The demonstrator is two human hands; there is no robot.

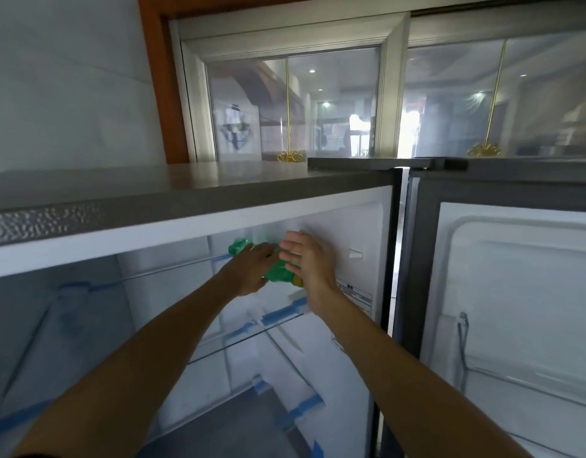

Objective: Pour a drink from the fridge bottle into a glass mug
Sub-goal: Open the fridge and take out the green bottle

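Left hand (252,266): arm stretched forward into the open fridge (361,226), back of hand up, fingers curled over the middle of the green plastic bottle (278,276), holding it.
Right hand (308,262): arm likewise extended, fingers straight and together, palm turned left toward the bottle's lower end; contact cannot be told through the blur.
Green plastic bottle: top compartment, above the upper glass shelf (252,328), tilted, one green end showing up and left of the left hand, its body between both hands.
Fridge door (516,292): swung open, right.
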